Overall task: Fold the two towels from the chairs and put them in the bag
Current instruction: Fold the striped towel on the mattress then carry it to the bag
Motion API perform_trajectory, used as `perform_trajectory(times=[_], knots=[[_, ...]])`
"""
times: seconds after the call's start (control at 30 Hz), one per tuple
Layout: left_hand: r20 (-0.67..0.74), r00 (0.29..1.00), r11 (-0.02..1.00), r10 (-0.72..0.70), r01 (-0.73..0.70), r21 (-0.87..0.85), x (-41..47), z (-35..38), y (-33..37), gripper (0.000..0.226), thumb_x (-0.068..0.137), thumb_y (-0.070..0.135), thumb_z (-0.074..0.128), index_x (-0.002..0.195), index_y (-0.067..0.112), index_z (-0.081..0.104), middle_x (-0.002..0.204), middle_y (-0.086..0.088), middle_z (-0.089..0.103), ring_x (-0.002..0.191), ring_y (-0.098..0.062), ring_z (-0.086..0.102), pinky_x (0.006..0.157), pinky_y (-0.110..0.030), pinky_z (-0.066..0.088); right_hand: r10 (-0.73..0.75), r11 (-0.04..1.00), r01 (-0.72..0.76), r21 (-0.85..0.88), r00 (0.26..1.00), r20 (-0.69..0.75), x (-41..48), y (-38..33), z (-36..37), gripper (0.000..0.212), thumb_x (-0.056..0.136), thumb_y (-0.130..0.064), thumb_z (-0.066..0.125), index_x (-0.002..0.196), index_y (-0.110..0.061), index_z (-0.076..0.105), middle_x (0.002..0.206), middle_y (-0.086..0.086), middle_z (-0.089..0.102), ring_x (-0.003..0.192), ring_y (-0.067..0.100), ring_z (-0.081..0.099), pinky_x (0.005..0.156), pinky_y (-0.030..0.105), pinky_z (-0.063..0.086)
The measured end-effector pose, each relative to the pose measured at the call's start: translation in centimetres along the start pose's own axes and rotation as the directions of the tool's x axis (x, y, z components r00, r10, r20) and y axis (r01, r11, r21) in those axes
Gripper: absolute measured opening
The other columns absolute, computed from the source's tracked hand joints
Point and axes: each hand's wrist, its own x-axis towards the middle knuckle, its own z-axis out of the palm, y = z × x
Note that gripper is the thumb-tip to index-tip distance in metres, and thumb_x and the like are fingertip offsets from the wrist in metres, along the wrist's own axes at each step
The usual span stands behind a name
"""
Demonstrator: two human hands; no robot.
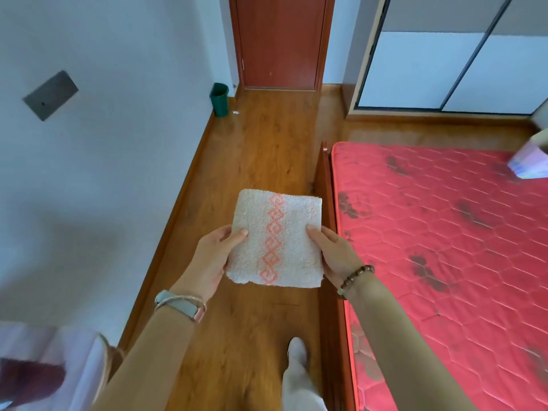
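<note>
A white towel [277,238] with a pink diamond band down its middle is folded into a small square and held flat in the air above the wooden floor. My left hand [215,256] grips its left edge, thumb on top. My right hand [333,252] grips its right edge the same way. At the lower left a pale cloth thing [74,360] with a tan edge and something dark red inside shows partly; I cannot tell whether it is the bag. No chair and no second towel can be seen.
A bed with a red quilted mattress [444,247] and a wooden frame fills the right side. A green bin [219,99] stands by the wall before a brown door [280,40]. A wardrobe with sliding doors [444,69] is at the back right. My leg [296,375] is below.
</note>
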Motion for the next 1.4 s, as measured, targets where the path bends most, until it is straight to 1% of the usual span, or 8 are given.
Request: perform_trajectory(times=[0.17, 0.4, 0.63, 0.8, 0.97, 1.07, 1.17, 1.4], knots=[[0.011, 0.999, 0.999, 0.043, -0.043, 0.018, 5.6, 2.6, 4.3, 0.038, 0.095, 0.033, 0.063, 0.129, 0.015, 0.063, 0.114, 0.003, 0.072, 0.100, -0.010, 0.070, 0.083, -0.029, 0.059, -0.038, 0.999, 0.039, 0.026, 0.999, -0.012, 4.8, -4.9, -1.5, 0.025, 0.097, -0.030, 0.056, 0.114, -0.014, 0.067, 0.115, 0.006, 0.072, 0.106, 0.026, 0.069, 0.095, 0.048, 0.054], [0.027, 0.998, 0.998, 0.059, -0.060, 0.030, 11.8, 5.4, 8.6, 0.036, 0.095, 0.035, 0.063, 0.126, 0.018, 0.064, 0.113, 0.003, 0.071, 0.106, -0.016, 0.068, 0.091, -0.038, 0.058, -0.066, 0.997, 0.067, 0.032, 0.997, -0.043, 9.8, -9.9, -3.1, 0.021, 0.098, -0.029, 0.055, 0.109, -0.015, 0.067, 0.114, 0.006, 0.071, 0.105, 0.024, 0.069, 0.093, 0.045, 0.055], [0.069, 0.995, 0.997, 0.077, -0.078, 0.013, 17.2, 7.1, 11.6, 0.032, 0.095, 0.032, 0.064, 0.123, 0.016, 0.067, 0.104, 0.008, 0.075, 0.092, -0.007, 0.073, 0.076, -0.027, 0.058, -0.092, 0.995, 0.096, 0.037, 0.992, -0.080, 14.0, -13.6, -4.2, 0.022, 0.097, -0.029, 0.056, 0.109, -0.014, 0.068, 0.115, 0.007, 0.072, 0.106, 0.025, 0.069, 0.093, 0.045, 0.055], [0.112, 0.993, 0.999, 0.037, -0.037, -0.006, 21.9, 8.1, 13.7, 0.036, 0.094, 0.031, 0.065, 0.126, 0.014, 0.066, 0.109, 0.006, 0.075, 0.096, -0.009, 0.073, 0.082, -0.033, 0.059, -0.094, 0.992, 0.102, 0.076, 0.990, -0.104, 17.6, -16.0, -4.8, 0.022, 0.097, -0.028, 0.056, 0.109, -0.013, 0.067, 0.114, 0.006, 0.072, 0.105, 0.024, 0.069, 0.092, 0.043, 0.055], [0.152, 0.988, 0.999, 0.030, -0.026, -0.032, 27.9, 7.9, 16.5, 0.039, 0.093, 0.029, 0.067, 0.128, 0.012, 0.065, 0.113, 0.003, 0.074, 0.100, -0.012, 0.072, 0.086, -0.035, 0.058, -0.111, 0.990, 0.122, 0.068, 0.984, -0.142, 22.6, -19.3, -4.0, 0.019, 0.097, -0.028, 0.057, 0.105, -0.015, 0.068, 0.109, 0.005, 0.073, 0.099, 0.023, 0.071, 0.079, 0.036, 0.058], [0.168, 0.986, 0.999, 0.024, -0.017, -0.040, 32.3, 6.7, 18.4, 0.044, 0.092, 0.029, 0.067, 0.131, 0.010, 0.062, 0.118, 0.001, 0.073, 0.107, -0.016, 0.070, 0.091, -0.037, 0.057, -0.107, 0.988, 0.122, 0.091, 0.981, -0.159, 26.5, -21.2, -2.5, 0.021, 0.097, -0.027, 0.057, 0.107, -0.012, 0.067, 0.111, 0.007, 0.072, 0.102, 0.025, 0.070, 0.087, 0.041, 0.057], [0.189, 0.982, 0.999, 0.019, -0.014, -0.030, 35.4, 5.5, 19.9, 0.045, 0.092, 0.030, 0.067, 0.132, 0.010, 0.062, 0.119, 0.001, 0.073, 0.107, -0.016, 0.070, 0.090, -0.036, 0.057, -0.104, 0.988, 0.122, 0.098, 0.980, -0.171, 29.6, -22.5, -1.2, 0.025, 0.096, -0.028, 0.058, 0.113, -0.010, 0.066, 0.115, 0.007, 0.071, 0.105, 0.025, 0.069, 0.094, 0.045, 0.055], [0.187, 0.982, 0.999, 0.035, -0.040, 0.023, 43.3, 3.0, 23.5, 0.040, 0.093, 0.033, 0.066, 0.128, 0.014, 0.064, 0.117, 0.003, 0.073, 0.106, -0.015, 0.070, 0.084, -0.032, 0.058, -0.104, 0.985, 0.126, 0.119, 0.980, -0.171, 37.7, -25.0, 1.6, 0.028, 0.096, -0.029, 0.058, 0.116, -0.011, 0.065, 0.117, 0.007, 0.071, 0.107, 0.025, 0.068, 0.097, 0.048, 0.053]])
